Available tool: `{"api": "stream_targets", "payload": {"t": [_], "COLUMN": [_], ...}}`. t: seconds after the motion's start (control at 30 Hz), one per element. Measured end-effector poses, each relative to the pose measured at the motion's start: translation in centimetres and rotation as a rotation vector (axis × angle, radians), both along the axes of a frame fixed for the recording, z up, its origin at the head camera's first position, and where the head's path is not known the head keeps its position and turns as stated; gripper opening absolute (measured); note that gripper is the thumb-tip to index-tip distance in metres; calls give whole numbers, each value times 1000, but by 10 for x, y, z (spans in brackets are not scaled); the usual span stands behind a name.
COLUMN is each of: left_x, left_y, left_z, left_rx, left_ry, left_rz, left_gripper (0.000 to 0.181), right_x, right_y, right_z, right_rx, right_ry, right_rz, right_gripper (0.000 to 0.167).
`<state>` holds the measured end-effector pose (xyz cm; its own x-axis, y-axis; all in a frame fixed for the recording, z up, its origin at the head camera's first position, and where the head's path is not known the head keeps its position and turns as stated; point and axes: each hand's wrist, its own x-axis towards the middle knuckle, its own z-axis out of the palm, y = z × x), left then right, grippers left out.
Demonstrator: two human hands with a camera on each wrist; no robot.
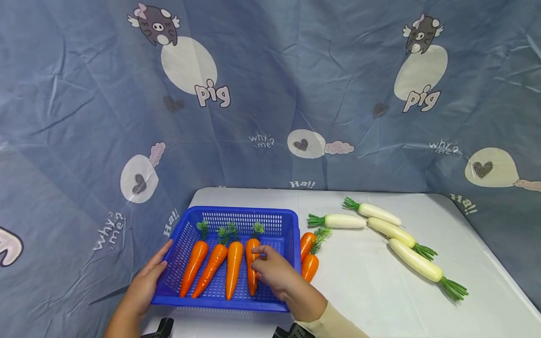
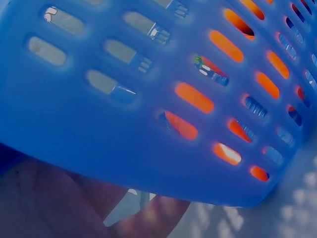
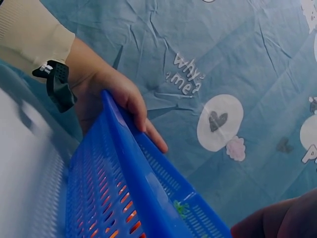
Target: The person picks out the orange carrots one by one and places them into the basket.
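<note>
A blue plastic basket (image 1: 220, 304) with slotted walls stands on the white table and holds several orange carrots (image 1: 234, 270) with green tops, lying side by side. At its left side my left hand (image 1: 145, 281) grips the rim; the right wrist view also shows this left hand (image 3: 116, 89) on the basket edge. Over the rightmost carrot in the basket (image 1: 252, 284), my right hand (image 1: 276, 274) is loosely bent, thumb and forefinger apart above it. The right wrist view catches only part of that right hand (image 3: 282, 218). Through the slots in the left wrist view, orange carrot (image 2: 195, 96) shows.
Two more carrots (image 1: 310, 267) lie against the basket's right side. Several white radishes (image 1: 416, 260) with green leaves are spread on the right half of the table (image 1: 363, 291). A blue printed cloth (image 1: 262, 94) hangs behind and along the sides.
</note>
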<state>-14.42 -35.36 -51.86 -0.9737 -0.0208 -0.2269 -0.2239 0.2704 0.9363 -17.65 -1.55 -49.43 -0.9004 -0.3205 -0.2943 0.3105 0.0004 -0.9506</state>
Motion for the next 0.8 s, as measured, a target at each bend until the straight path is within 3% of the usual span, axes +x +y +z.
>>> {"api": "stream_targets", "payload": {"t": [0.57,0.8], "left_x": [-3,-3], "left_y": [2,2], "left_z": [1,0], "left_rx": [-4,6], "left_ry": [-26,-9], "left_rz": [4,11], "left_gripper": [56,56], "right_x": [-2,0], "right_y": [1,5], "right_z": [-4,0], "right_rx": [-69,-163], "right_ry": [1,-3], "right_rz": [-13,-33], "right_gripper": [41,44]}}
